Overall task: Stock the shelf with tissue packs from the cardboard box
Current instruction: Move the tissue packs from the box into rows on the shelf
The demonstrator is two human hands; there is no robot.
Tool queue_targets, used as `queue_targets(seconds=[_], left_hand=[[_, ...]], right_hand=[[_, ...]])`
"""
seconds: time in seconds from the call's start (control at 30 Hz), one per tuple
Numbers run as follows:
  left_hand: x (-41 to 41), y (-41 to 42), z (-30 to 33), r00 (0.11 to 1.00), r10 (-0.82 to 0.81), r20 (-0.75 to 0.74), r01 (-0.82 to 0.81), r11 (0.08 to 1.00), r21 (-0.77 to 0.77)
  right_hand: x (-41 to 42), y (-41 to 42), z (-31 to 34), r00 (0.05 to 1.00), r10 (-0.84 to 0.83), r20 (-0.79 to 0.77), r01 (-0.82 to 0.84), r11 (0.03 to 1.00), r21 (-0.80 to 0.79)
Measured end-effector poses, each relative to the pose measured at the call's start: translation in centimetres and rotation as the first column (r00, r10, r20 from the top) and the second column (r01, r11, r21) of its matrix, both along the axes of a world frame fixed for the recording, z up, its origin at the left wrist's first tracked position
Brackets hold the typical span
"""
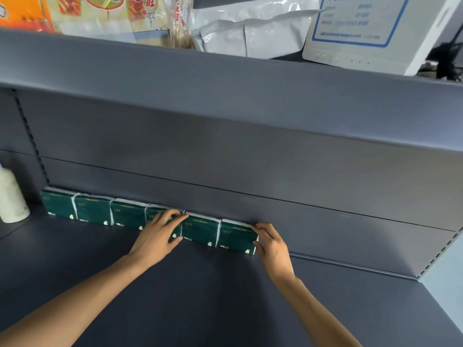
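Observation:
Several dark green tissue packs [200,229] stand side by side in a row against the back panel of the grey shelf [200,296]. My left hand [160,234] rests on the front of a pack near the row's middle, fingers straight over its top edge. My right hand [271,244] touches the right end of the last pack [236,237], fingers on its top corner and thumb at its lower side. The cardboard box is out of view.
A white bottle [11,196] stands at the shelf's left end. The upper shelf [225,78] overhangs, carrying snack bags [100,13], silver pouches [250,33] and a white box [375,28]. Right of the row runs bare shelf floor up to a side wall [443,276].

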State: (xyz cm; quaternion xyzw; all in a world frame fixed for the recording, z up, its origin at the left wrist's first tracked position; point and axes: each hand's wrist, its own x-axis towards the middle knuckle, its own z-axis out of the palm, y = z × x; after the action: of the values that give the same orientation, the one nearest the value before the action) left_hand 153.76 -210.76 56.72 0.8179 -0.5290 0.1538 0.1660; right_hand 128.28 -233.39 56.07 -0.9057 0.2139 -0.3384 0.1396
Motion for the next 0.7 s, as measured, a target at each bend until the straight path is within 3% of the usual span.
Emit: queue_targets(seconds=[0.23,0.4,0.7], left_hand=[[-0.4,-0.6,-0.4,1.000,0.020,-0.007,-0.020,1.000,-0.016],[-1.3,1.1,0.9,0.997,-0.001,-0.073,-0.004,0.998,-0.066],[-2.4,11.4,2.1,0.985,0.078,-0.152,-0.106,0.978,-0.181]], right_hand=[[-0.3,0.3,0.4,0.999,0.005,-0.032,-0.004,0.999,0.053],[0.0,0.9,1.2,1.000,-0.003,0.020,0.005,0.996,-0.091],[4.7,7.8,3.6,0.949,0.313,0.026,-0.314,0.947,0.061]])
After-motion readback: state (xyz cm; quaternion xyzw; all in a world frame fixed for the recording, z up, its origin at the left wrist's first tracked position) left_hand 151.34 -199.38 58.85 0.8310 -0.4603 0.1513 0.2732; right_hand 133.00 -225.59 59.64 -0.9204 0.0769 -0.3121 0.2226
